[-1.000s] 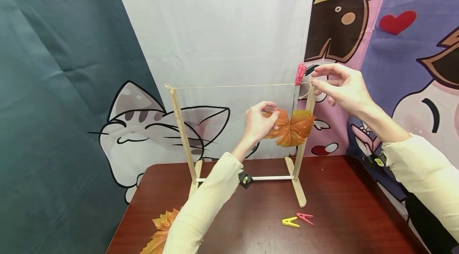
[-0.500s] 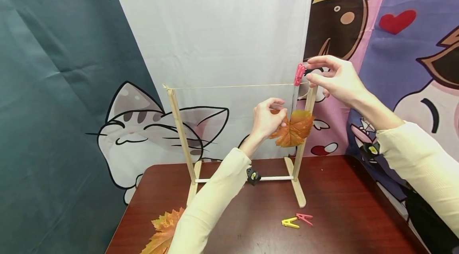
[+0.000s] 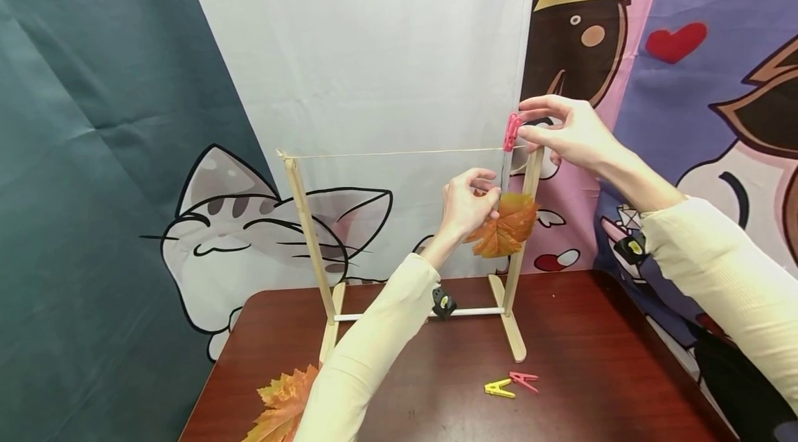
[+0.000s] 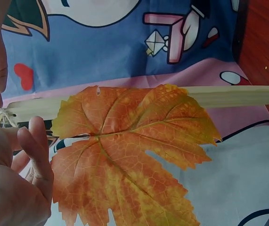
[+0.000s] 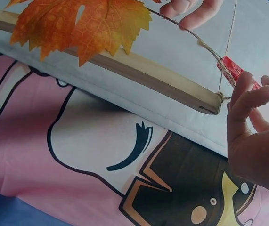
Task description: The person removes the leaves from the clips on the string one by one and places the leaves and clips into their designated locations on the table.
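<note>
An orange-yellow maple leaf hangs by its stem from the cord of a wooden frame, near the right post. A pink clothespin stands on the cord at the top of the stem. My left hand is at the leaf's upper left, fingertips bent close to the stem. In the right wrist view the left fingertips overlap the stem. My right hand is above the right post, thumb and fingers spread right beside the clothespin's handles.
On the brown table lie a yellow clothespin and a pink one, side by side. A second maple leaf is at the front left, partly covered by my left sleeve. Behind the frame hangs a printed cloth backdrop.
My left hand has slid right along the leaf, toward its stem. My right hand has moved left from the post's top up to the pink clothespin on the cord.
</note>
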A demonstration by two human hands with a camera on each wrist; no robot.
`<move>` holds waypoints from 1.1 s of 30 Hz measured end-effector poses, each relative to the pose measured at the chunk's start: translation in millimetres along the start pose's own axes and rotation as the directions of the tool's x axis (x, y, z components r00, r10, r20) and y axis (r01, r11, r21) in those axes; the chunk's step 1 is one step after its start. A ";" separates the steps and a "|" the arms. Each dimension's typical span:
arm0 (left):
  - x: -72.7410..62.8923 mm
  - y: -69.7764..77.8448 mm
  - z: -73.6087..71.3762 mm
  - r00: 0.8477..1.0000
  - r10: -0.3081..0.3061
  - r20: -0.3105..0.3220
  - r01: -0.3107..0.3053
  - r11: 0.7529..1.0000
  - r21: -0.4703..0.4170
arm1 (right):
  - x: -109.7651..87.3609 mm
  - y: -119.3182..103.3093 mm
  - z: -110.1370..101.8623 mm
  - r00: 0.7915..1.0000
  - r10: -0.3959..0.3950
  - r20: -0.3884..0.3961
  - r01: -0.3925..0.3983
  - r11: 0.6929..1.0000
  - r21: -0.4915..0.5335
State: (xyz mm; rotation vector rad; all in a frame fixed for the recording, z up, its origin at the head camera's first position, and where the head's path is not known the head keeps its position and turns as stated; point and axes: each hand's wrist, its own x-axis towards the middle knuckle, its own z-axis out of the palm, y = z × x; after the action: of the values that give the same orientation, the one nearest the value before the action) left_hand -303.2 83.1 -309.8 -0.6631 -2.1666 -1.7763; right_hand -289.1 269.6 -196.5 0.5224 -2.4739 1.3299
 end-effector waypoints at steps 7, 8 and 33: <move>2.4 -0.9 3.5 1.000 -0.014 -0.003 0.014 1.000 -0.002 | 3.3 -3.3 2.7 1.000 0.021 0.018 -0.021 1.000 -0.002; 2.5 -1.0 3.8 1.000 -0.018 -0.002 0.018 1.000 -0.004 | 3.8 -3.7 3.2 1.000 0.023 0.020 -0.023 1.000 -0.004; 4.8 -1.7 11.0 1.000 -0.006 -0.002 0.006 1.000 0.008 | 9.7 -1.0 5.9 1.000 0.002 0.003 -0.002 0.999 -0.045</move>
State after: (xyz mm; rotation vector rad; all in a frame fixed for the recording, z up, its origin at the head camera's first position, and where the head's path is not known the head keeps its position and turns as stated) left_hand -307.3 94.4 -311.3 -0.6532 -2.1753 -1.7701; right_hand -297.8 262.4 -194.9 0.5122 -2.5006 1.2722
